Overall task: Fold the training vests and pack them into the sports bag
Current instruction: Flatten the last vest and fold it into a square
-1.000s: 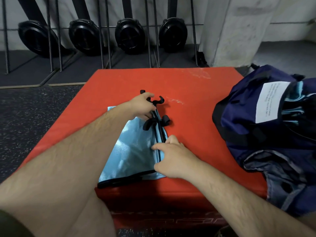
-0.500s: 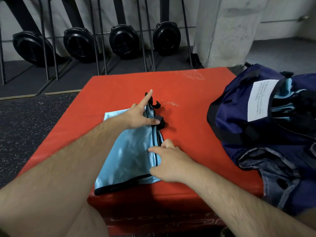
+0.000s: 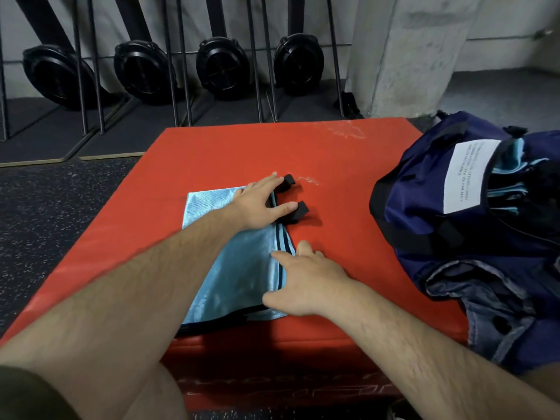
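Left hand (image 3: pixel 260 207) has flattened, straight fingers pressing the black straps (image 3: pixel 300 208) of the folded blue training vest (image 3: pixel 230 268); right hand (image 3: pixel 303 286), fingers extended, pins its edge on the red pad (image 3: pixel 333 159), near the sports bag (image 3: pixel 424 207).

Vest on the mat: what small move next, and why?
Probably fold the far end toward you: the vest lies flat but long, its straps stick out past the left hand, while the right hand pins the near edge.
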Demonstrator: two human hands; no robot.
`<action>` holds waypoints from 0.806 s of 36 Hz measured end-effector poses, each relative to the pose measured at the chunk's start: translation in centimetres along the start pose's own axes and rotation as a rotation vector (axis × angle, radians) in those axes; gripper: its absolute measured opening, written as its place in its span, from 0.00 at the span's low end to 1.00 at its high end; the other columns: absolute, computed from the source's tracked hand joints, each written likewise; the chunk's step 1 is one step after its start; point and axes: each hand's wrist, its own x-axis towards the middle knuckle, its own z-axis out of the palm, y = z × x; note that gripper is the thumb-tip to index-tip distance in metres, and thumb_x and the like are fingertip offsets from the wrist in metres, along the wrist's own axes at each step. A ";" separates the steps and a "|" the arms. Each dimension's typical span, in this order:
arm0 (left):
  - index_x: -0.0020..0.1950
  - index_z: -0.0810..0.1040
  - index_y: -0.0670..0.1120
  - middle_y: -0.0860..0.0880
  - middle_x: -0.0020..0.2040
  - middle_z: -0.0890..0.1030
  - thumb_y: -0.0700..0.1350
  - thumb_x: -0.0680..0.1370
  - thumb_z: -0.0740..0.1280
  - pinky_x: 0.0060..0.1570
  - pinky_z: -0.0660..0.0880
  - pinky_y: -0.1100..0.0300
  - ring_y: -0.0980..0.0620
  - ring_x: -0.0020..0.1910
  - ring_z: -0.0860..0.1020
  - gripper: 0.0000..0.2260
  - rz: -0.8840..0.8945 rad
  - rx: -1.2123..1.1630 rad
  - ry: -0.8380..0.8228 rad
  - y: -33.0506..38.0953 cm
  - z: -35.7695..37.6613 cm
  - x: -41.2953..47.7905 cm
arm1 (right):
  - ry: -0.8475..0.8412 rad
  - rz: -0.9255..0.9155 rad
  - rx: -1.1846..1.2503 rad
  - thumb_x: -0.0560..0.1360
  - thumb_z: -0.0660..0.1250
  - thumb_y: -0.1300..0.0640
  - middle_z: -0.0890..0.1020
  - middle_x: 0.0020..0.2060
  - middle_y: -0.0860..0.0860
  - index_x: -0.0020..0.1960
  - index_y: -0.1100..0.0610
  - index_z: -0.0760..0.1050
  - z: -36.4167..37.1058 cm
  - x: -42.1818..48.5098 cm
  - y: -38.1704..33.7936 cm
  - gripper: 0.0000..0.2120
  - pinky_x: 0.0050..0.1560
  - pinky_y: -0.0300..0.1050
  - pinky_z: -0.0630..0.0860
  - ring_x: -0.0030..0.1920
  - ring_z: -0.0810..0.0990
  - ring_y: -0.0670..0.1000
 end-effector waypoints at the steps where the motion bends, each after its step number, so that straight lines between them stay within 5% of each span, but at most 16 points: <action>1: 0.79 0.57 0.58 0.59 0.80 0.54 0.69 0.76 0.59 0.76 0.51 0.46 0.51 0.78 0.54 0.34 -0.002 -0.033 0.043 -0.3 -0.2 -0.2 | 0.041 0.001 -0.014 0.71 0.64 0.37 0.64 0.66 0.52 0.75 0.45 0.61 -0.1 0.0 -0.3 0.35 0.61 0.52 0.68 0.65 0.67 0.57; 7: 0.71 0.71 0.44 0.46 0.74 0.69 0.53 0.83 0.56 0.73 0.60 0.53 0.48 0.74 0.65 0.20 -0.131 -0.070 0.278 -3.0 -1.1 -1.7 | 0.550 -0.177 0.022 0.77 0.60 0.51 0.68 0.65 0.51 0.71 0.54 0.66 -0.2 1.5 -2.9 0.23 0.65 0.49 0.66 0.66 0.68 0.54; 11: 0.71 0.70 0.43 0.44 0.74 0.67 0.50 0.83 0.55 0.72 0.60 0.51 0.47 0.75 0.63 0.19 -0.220 0.028 0.124 -5.4 -1.4 -2.2 | 0.498 -0.260 0.132 0.76 0.59 0.62 0.65 0.73 0.50 0.76 0.57 0.60 -0.6 5.7 -5.3 0.29 0.74 0.44 0.56 0.74 0.60 0.51; 15: 0.81 0.48 0.48 0.48 0.81 0.48 0.53 0.81 0.60 0.77 0.49 0.46 0.43 0.80 0.47 0.32 -0.222 0.167 -0.108 -6.4 -0.9 -3.0 | 0.401 -0.244 0.143 0.77 0.57 0.64 0.56 0.80 0.50 0.80 0.55 0.54 -0.4 11.7 -7.4 0.33 0.78 0.45 0.47 0.80 0.48 0.49; 20: 0.81 0.47 0.53 0.53 0.81 0.45 0.61 0.82 0.45 0.77 0.40 0.48 0.44 0.79 0.42 0.28 -0.328 0.205 0.034 -7.8 0.3 -4.0 | 0.366 -0.070 0.007 0.84 0.45 0.46 0.52 0.81 0.51 0.80 0.56 0.54 0.9 15.8 -4.7 0.27 0.79 0.50 0.41 0.80 0.45 0.48; 29: 0.81 0.47 0.45 0.46 0.81 0.45 0.53 0.84 0.43 0.77 0.39 0.48 0.44 0.79 0.41 0.26 -0.363 0.195 0.047 -7.7 -0.4 -4.7 | 0.308 -0.047 -0.169 0.85 0.42 0.50 0.45 0.81 0.50 0.81 0.58 0.46 0.7 15.2 -4.2 0.27 0.78 0.53 0.36 0.80 0.41 0.48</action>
